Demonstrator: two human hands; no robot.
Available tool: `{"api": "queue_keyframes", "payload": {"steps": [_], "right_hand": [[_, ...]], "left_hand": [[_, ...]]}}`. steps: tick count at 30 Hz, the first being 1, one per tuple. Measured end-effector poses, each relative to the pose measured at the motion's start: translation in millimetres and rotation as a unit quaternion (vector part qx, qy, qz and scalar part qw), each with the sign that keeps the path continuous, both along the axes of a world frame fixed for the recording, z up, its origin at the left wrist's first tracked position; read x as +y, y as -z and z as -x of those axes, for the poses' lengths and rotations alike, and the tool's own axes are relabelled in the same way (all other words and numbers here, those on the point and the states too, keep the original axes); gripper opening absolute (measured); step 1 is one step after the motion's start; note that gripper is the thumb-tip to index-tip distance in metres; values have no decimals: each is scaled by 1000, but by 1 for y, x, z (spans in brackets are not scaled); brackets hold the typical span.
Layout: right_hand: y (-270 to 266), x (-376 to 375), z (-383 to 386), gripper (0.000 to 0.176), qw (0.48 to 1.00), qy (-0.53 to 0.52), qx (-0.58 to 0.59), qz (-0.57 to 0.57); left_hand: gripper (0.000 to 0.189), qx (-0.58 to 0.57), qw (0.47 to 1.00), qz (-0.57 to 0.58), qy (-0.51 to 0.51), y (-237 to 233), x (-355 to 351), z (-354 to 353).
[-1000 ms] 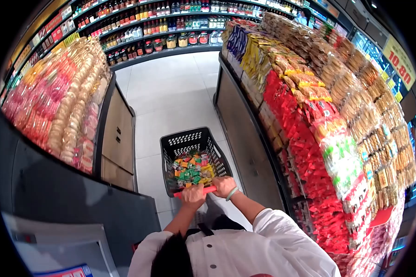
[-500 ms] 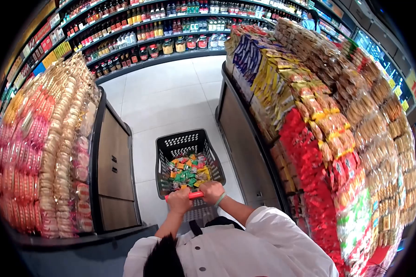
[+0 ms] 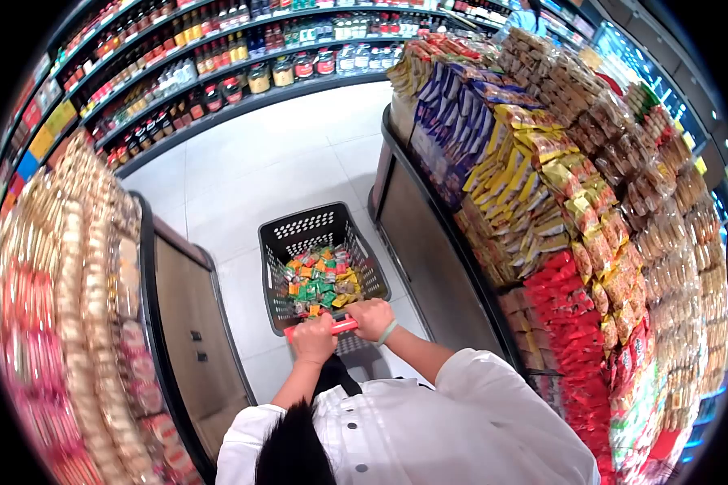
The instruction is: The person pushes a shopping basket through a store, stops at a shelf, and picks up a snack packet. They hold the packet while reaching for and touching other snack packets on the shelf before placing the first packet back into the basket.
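Note:
My left hand (image 3: 314, 337) and my right hand (image 3: 370, 318) are both closed around the red handle (image 3: 344, 325) of a black shopping basket (image 3: 306, 217). The basket has perforated sides and stands low in front of me, over the floor. Small wrapped packets (image 3: 322, 277) in green, orange, yellow and pink lie heaped in its bottom. A pale green band (image 3: 387, 331) circles my right wrist.
A dark-edged wooden display stand (image 3: 188, 315) piled with bagged snacks (image 3: 73, 323) lines the left side. On the right, another stand (image 3: 429, 259) carries stacked snack bags (image 3: 534, 170). Curved shelves (image 3: 243, 77) of bottles and jars span the far end, beyond white floor tiles (image 3: 275, 153). A person (image 3: 526, 20) stands far right.
I have moved forward with the basket, and the view has turned somewhat. The side stands and far shelves appear closer. Both hands keep their hold on the handle.

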State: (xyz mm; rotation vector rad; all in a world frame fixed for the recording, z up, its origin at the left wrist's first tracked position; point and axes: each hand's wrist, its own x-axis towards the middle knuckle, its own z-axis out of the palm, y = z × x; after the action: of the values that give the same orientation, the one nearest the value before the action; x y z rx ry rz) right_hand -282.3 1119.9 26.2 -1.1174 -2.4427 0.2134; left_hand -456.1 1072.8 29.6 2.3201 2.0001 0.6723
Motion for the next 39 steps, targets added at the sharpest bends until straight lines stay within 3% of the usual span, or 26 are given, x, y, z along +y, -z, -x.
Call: {"api": "queue_keyframes", "payload": {"steps": [6, 16, 23, 30, 39], "right_hand": [[-7, 91, 43, 12, 998, 54, -26, 16], [-11, 207, 86, 16, 995, 98, -16, 18], [0, 295, 93, 16, 992, 126, 10, -10], [3, 384, 94, 18, 989, 146, 33, -11], [-2, 481, 93, 16, 982, 191, -6, 0]], "left_hand": [[16, -16, 996, 20, 90, -4, 105, 51], [22, 4, 989, 52, 141, -23, 243, 101], [23, -20, 983, 25, 179, -13, 345, 107], [22, -8, 979, 76, 191, -19, 441, 106], [15, -27, 974, 61, 217, -13, 551, 101]]}}
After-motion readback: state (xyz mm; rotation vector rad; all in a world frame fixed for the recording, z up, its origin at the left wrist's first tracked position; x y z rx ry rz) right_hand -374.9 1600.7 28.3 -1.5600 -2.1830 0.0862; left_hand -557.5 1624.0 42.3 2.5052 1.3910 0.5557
